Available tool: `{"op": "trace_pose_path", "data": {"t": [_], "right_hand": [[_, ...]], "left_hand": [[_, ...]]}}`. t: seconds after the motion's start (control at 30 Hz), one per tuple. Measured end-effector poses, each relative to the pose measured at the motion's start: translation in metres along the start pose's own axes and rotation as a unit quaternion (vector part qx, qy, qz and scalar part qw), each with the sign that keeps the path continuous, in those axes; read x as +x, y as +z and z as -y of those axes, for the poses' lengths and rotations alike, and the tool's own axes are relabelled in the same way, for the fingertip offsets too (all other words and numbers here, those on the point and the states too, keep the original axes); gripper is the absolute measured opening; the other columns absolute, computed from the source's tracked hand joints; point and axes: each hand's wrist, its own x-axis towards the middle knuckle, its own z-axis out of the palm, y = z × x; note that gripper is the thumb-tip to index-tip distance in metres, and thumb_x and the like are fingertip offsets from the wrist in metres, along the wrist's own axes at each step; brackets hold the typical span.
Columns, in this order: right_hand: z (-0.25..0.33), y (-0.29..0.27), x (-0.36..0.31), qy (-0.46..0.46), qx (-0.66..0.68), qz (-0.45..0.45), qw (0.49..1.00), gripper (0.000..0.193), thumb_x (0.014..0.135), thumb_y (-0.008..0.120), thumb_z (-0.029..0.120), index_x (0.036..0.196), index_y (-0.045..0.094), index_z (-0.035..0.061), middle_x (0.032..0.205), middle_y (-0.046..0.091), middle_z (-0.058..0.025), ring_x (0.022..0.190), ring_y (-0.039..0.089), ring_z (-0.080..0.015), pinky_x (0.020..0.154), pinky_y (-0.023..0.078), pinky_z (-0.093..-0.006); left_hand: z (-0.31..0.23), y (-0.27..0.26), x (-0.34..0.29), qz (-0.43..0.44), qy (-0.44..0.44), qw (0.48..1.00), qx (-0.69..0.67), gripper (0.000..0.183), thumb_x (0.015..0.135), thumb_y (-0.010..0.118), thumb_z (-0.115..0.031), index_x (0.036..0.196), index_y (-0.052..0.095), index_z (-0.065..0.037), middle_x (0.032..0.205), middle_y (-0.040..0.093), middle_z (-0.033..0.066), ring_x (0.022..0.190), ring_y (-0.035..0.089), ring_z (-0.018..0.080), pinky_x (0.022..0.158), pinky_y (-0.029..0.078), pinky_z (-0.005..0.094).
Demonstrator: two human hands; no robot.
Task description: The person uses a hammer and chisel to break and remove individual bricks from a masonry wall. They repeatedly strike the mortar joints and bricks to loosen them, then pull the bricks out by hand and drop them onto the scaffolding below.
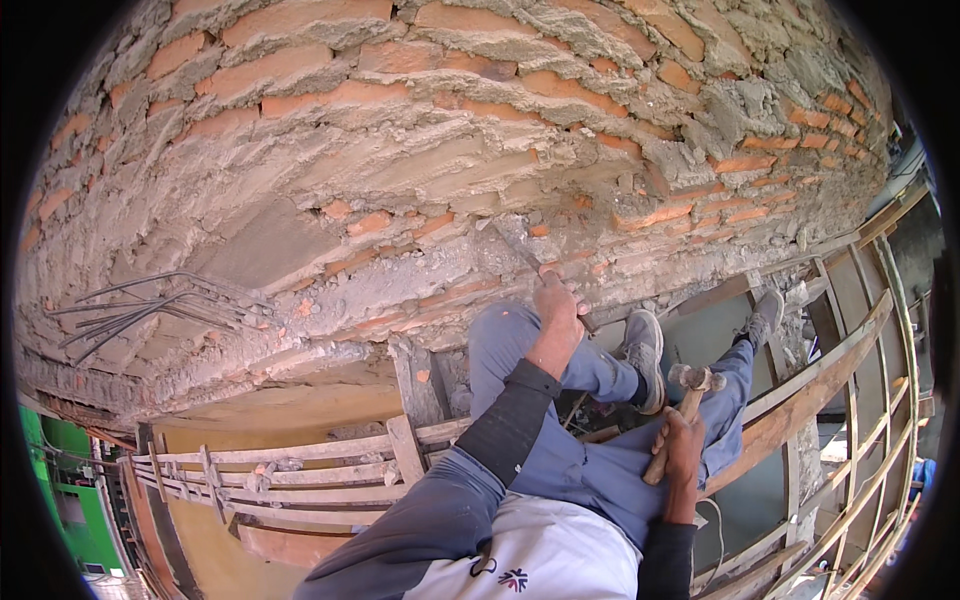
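Note:
My left hand [559,299] is closed around a long metal chisel [519,245]. The chisel's far end meets the rough mortar at the foot of the brick wall [400,150], while its near end sticks out below my fist. Lower and to the right, my right hand [682,442] grips the wooden handle of a hammer [691,390]. The hammer's head points up, over my bent leg in grey-blue trousers, apart from the chisel.
Bent steel bars [140,310] jut from the wall at left. A wooden slat frame [300,475] runs below the ledge. More planks [815,395] and curved rails lie at right, with gaps between them. My grey shoe [644,355] rests near the wall.

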Motion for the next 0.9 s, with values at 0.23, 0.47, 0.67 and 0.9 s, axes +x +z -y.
{"op": "trace_pose_path", "data": {"t": [0.23,0.47,0.67,0.9], "right_hand": [[-0.003,-0.004,0.0,0.013,0.019,-0.028,0.999,0.013,0.09,0.057,0.012,0.093,0.052,0.0011,0.061,0.047,-0.0033,0.042,0.048,-0.0147,0.036,0.042,-0.029],[-0.014,-0.008,0.013,0.038,0.015,-0.02,0.999,0.013,0.088,0.06,0.014,0.091,0.051,0.0039,0.061,0.049,-0.0033,0.042,0.048,-0.0148,0.036,0.043,-0.0294],[-0.019,-0.004,0.019,0.034,-0.028,0.002,0.999,0.013,0.088,0.06,0.012,0.093,0.052,0.0035,0.061,0.05,-0.0035,0.042,0.048,-0.0149,0.037,0.045,-0.0297],[0.006,0.009,0.0,-0.024,-0.066,-0.043,0.997,0.023,0.096,0.058,0.023,0.108,0.051,0.0049,0.062,0.048,-0.0026,0.044,0.049,-0.0125,0.037,0.043,-0.0274]], "left_hand": [[0.06,0.002,-0.04,0.132,-0.078,0.983,0.101,0.031,0.104,0.044,-0.042,0.101,0.05,-0.011,0.067,0.047,-0.0007,0.044,0.038,0.0091,0.037,0.033,0.0246],[0.005,-0.029,-0.045,0.055,-0.021,0.993,0.099,0.029,0.105,0.044,-0.04,0.098,0.049,-0.013,0.064,0.044,-0.0028,0.044,0.036,0.0064,0.036,0.029,0.0239],[0.03,-0.054,-0.047,0.081,-0.084,0.98,0.161,0.026,0.101,0.055,-0.039,0.095,0.047,-0.016,0.062,0.042,-0.0056,0.043,0.036,0.0055,0.036,0.029,0.0226],[0.088,-0.088,-0.062,0.181,-0.197,0.934,0.237,0.024,0.096,0.065,-0.035,0.091,0.051,-0.017,0.061,0.045,-0.0063,0.044,0.042,0.0053,0.036,0.031,0.0225]]}}
